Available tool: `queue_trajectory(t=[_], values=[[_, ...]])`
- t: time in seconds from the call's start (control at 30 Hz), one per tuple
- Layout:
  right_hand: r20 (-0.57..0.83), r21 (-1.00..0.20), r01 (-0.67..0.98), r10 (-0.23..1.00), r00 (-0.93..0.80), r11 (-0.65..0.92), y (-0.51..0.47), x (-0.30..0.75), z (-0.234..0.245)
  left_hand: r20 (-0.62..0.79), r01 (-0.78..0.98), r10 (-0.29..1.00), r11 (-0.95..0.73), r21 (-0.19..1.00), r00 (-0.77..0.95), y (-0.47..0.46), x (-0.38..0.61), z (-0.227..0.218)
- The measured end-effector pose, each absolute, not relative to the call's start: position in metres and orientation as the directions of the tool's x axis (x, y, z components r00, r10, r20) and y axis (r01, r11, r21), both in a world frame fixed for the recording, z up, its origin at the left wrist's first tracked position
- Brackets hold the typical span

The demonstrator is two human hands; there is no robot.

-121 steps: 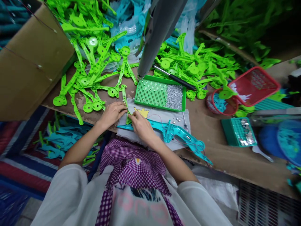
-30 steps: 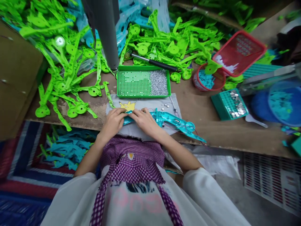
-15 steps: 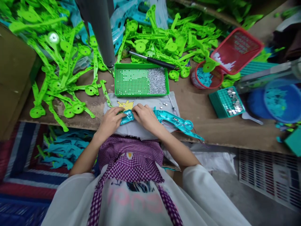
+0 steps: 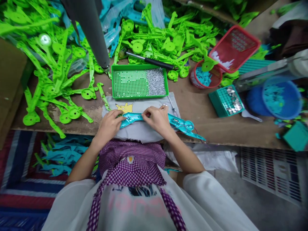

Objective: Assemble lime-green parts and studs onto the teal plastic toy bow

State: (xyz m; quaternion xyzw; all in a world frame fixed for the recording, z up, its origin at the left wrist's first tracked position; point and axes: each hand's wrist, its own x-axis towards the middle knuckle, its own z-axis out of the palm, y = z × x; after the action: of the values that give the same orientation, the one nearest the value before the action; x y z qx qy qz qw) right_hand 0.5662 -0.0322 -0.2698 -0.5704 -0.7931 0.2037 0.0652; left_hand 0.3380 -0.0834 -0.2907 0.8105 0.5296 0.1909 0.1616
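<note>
Left hand has the left end of the blue plastic part gripped between thumb and fingers. Right hand is over the part's middle, thumb and forefinger close together and touching or right above it; can't tell if they pinch anything.

Main change: half a second ago the hands were closer together, and a second ago nearly meeting at the left end. Right hand has since slid right along the part, so a longer stretch shows between them. Four seconds ago both were bunched over a green piece at that end.

Part lies across the gray cloth at the front of the table, right end poking past the cloth, thin wire by it. Silver discs seen on the cloth half a second ago are now mostly behind the right hand. Screwdriver unchanged, on the cloth's right side. Green tray still just behind the cloth, silver pins heaped in its right end. Whole view has shifted a little.
</note>
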Motion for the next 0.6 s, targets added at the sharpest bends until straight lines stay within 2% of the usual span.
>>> queue_trajectory(t=[0.17,0.33,0.6], values=[[-0.091,-0.408,0.874,0.941,-0.325,0.263,-0.038,0.569,-0.275,0.137,0.799,0.925,-0.375,0.471,0.353,-0.083,0.339,-0.29],[-0.05,-0.348,0.895,0.948,-0.315,0.279,-0.036,0.564,-0.28,0.113,0.801,0.928,-0.364,0.475,0.355,-0.083,0.339,-0.289],[-0.063,-0.421,0.865,0.943,-0.327,0.272,-0.031,0.559,-0.296,0.119,0.812,0.92,-0.385,0.438,0.373,-0.082,0.338,-0.29]])
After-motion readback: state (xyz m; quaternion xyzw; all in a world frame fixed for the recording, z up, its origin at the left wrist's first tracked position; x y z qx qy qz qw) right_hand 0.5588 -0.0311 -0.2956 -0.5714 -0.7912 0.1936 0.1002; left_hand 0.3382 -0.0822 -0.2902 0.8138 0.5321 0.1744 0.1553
